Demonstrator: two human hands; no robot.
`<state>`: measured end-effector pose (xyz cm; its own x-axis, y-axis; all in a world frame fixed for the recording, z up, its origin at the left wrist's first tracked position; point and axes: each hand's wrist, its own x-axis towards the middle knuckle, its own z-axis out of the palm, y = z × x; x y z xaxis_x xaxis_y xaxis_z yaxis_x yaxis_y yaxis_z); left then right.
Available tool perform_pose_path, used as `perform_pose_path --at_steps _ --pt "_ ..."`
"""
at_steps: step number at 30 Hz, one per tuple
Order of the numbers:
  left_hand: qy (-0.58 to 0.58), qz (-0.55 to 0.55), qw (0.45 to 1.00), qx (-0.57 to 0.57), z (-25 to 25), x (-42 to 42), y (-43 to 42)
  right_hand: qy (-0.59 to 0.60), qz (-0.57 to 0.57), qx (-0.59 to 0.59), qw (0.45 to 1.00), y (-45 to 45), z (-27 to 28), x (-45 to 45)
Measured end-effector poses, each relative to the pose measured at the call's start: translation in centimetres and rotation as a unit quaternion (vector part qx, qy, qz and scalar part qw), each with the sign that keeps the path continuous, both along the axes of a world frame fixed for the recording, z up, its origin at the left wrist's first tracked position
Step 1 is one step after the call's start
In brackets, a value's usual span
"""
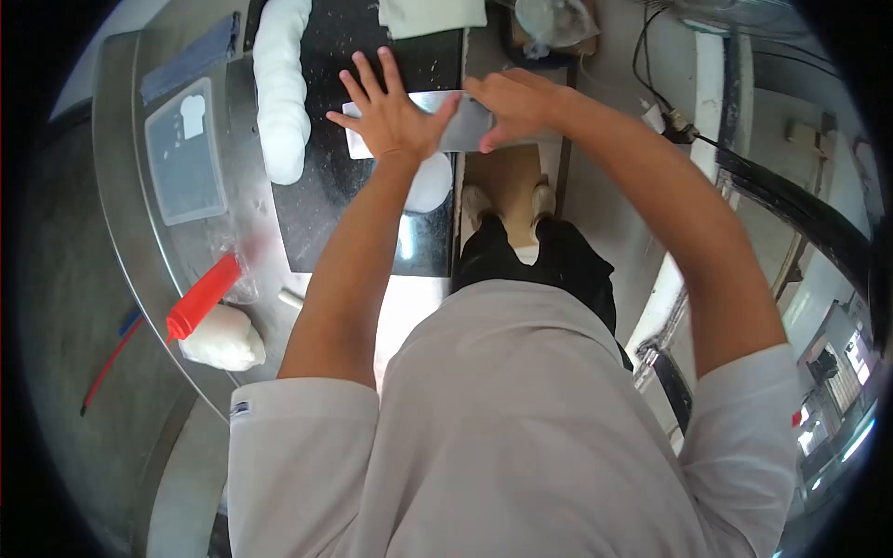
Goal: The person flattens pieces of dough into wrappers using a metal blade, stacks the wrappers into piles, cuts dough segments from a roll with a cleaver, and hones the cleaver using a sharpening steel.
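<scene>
A broad, flat metal cleaver (pixel 465 130) lies across the edge of a black board (pixel 316 223). My left hand (pixel 398 119) rests on the blade with its fingers spread wide. At the blade's right end, my right hand (pixel 521 102) is closed around it; the handle is hidden by the hand. A thin white dough disc (pixel 430 184) shows beside the blade, partly covered by my left wrist. Along the board's left side lies a long row of overlapping white dough rounds (pixel 282 102).
A red squeeze bottle (pixel 205 296) lies against a white dough lump (pixel 223 339) on the metal counter (pixel 265 219). Farther back are a clear plastic container (pixel 186 153), a blue cloth (pixel 193 58) and a pale cloth (pixel 433 15). Cables (pixel 684 126) hang at right.
</scene>
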<state>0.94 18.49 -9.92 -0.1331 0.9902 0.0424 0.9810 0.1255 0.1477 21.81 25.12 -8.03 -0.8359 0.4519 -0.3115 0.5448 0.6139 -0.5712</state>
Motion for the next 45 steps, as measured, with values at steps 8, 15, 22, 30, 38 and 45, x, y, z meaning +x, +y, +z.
perform_pose_path --at_steps 8,15,22,30,38,45 --pt "-0.006 -0.065 0.997 -0.046 -0.2 0.1 -2.1 0.003 -0.050 -0.042 0.998 -5.3 -2.8 1.2" --pt "0.034 -0.002 0.999 0.025 -1.5 -0.4 1.2 0.031 0.000 0.017 0.999 1.3 -1.2 0.0" --pt "0.000 -0.099 0.995 -0.025 -0.6 -0.9 -0.4 0.065 -0.081 -0.004 0.995 -4.2 -4.0 1.0" --pt "-0.040 -0.196 0.979 0.039 -2.1 -4.6 -1.3 0.081 -0.134 -0.081 0.984 -7.9 -3.3 -1.8" --pt "0.019 -0.182 0.981 0.062 1.0 -4.2 2.1 0.015 -0.137 -0.017 0.990 -3.0 -1.9 -3.2" --pt "-0.022 -0.243 0.970 -0.004 -0.3 -4.6 1.6 0.071 -0.162 -0.023 0.984 -6.6 -3.8 -2.2"
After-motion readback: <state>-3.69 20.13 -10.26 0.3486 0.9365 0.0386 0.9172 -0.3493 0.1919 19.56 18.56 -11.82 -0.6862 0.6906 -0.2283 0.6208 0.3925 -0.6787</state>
